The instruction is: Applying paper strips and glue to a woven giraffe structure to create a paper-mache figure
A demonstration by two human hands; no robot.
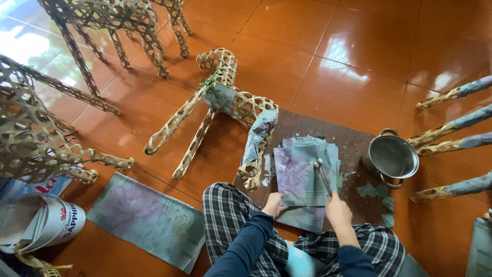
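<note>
I sit on the floor in plaid trousers. My left hand [273, 203] presses the near left edge of a stack of floral paper sheets [302, 172] lying on a dark board [353, 146]. My right hand [338, 211] grips a thin brush [323, 177] whose tip rests on the top sheet. A woven bamboo animal frame [225, 102] lies on its side just left of the board, with paper stuck on its neck and one leg.
A metal pot [392, 156] stands at the board's right edge. Torn paper scraps [376, 192] lie near it. Another floral sheet [148, 218] is on the tiles at left, beside a white bucket [48, 223]. More woven frames [107, 20] stand at left, back and right.
</note>
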